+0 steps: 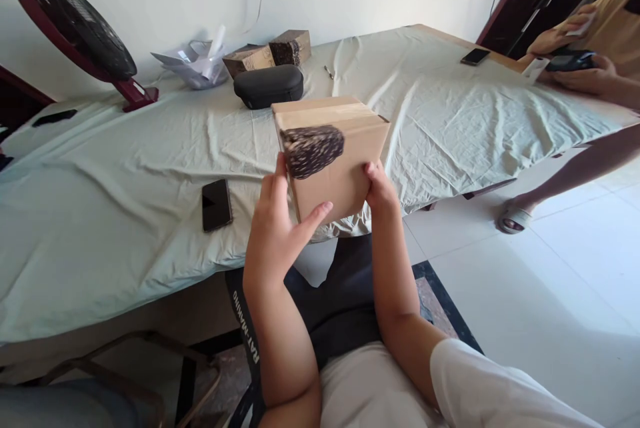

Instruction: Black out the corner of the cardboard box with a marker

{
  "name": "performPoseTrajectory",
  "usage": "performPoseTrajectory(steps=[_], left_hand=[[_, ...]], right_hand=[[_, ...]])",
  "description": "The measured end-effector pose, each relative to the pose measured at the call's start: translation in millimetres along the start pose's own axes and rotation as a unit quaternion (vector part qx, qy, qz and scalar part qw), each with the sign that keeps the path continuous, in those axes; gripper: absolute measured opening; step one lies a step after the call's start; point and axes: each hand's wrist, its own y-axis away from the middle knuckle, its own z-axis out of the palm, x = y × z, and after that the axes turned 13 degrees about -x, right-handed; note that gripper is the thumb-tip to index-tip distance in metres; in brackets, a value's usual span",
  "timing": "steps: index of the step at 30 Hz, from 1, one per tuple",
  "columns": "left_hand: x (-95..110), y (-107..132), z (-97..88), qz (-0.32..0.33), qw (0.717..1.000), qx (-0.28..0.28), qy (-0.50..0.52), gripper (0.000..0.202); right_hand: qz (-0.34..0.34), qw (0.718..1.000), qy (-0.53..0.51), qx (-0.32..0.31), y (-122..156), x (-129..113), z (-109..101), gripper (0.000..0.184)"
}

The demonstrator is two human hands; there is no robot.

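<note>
I hold a taped cardboard box (336, 168) up in front of me, just above the near edge of the table (125, 168). A black scribbled patch covers part of its facing side. My left hand (280, 228) grips the box's left lower side, thumb up the edge and fingers across the front. My right hand (379, 187) clasps the right lower edge. The box is closed and tilted a little.
A pale sheet covers the table. On it lie a black phone (217, 204), a dark case (269, 85), another scribbled box (267, 55), crumpled plastic (193, 63) and a fan (80, 35). At the far right a person (595, 68) stands holding a device; a phone (475, 56) lies near them.
</note>
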Motion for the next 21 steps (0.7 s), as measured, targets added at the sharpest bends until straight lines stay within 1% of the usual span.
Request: performPoseTrajectory(steps=[2, 4, 5, 7, 9, 10, 11, 13, 15, 18, 21], left_hand=[[-13, -3, 0.3, -0.015, 0.999, 0.005, 0.042, 0.079], [-25, -4, 1.4, -0.015, 0.997, 0.017, 0.070, 0.073], [-30, -5, 1.9, -0.013, 0.997, 0.023, 0.076, 0.074], [-37, -4, 2.4, -0.013, 0.995, 0.028, 0.090, 0.084], [-41, -3, 1.5, -0.017, 0.990, 0.011, 0.137, 0.098], [-43, -1, 0.6, -0.019, 0.985, -0.006, 0.172, 0.101], [-44, 0, -0.5, -0.021, 0.977, -0.021, 0.211, 0.099], [-47, 3, -2.6, -0.033, 0.959, -0.030, 0.279, 0.086], [-51, 6, -4.2, -0.066, 0.947, -0.005, 0.315, 0.072], [-58, 9, -5.7, -0.113, 0.938, 0.042, 0.324, 0.064], [-62, 8, -6.1, -0.122, 0.939, 0.060, 0.317, 0.054]], right_hand=[[-0.032, 0.998, 0.033, -0.053, 1, -4, -4, 0.118], [-0.054, 0.993, 0.050, -0.088, 1, -10, -4, 0.123], [-0.058, 0.992, 0.060, -0.098, 2, -13, -2, 0.122], [-0.048, 0.989, 0.095, -0.104, 2, -18, 2, 0.118], [-0.030, 0.984, 0.140, -0.107, 3, -20, 5, 0.116], [-0.025, 0.981, 0.159, -0.112, 3, -20, 6, 0.117], [-0.025, 0.977, 0.174, -0.121, 3, -20, 7, 0.121], [-0.036, 0.970, 0.195, -0.144, 3, -21, 6, 0.127], [-0.053, 0.961, 0.216, -0.161, 3, -23, 6, 0.131], [-0.067, 0.952, 0.241, -0.178, 2, -29, 7, 0.134], [-0.061, 0.950, 0.238, -0.193, 1, -33, 12, 0.136]])
